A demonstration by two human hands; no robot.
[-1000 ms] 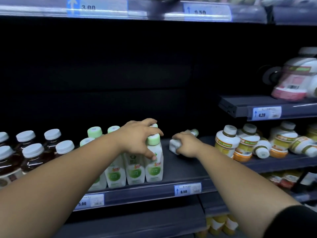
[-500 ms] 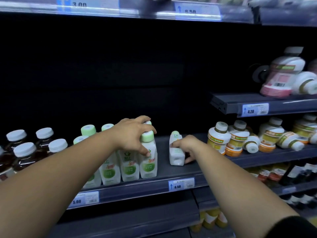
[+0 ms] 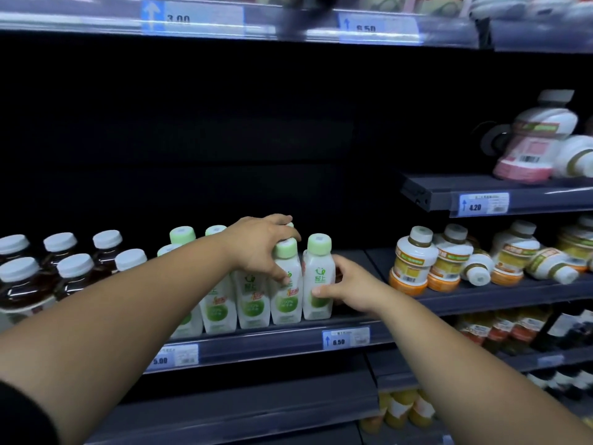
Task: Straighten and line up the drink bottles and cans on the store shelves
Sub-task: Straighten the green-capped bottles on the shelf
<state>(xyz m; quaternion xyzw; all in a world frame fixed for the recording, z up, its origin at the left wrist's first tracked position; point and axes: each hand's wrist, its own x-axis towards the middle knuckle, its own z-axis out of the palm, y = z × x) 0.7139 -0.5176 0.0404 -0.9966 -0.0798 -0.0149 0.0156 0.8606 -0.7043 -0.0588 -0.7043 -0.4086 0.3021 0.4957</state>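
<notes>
head view: left hand [image 3: 260, 248] curled over green-capped bottle [image 3: 286, 301], right hand [image 3: 354, 288] round end bottle [image 3: 317, 275]

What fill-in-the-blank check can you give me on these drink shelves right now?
1. The right hand holds a white bottle with a ____ cap.
2. That bottle stands ____ beside the neighbouring bottle that the left hand grips.
3. The price tag below it reads ____.
4. The dark bottles at far left have ____ caps.

Missing words: green; upright; 6.50; white.
</notes>
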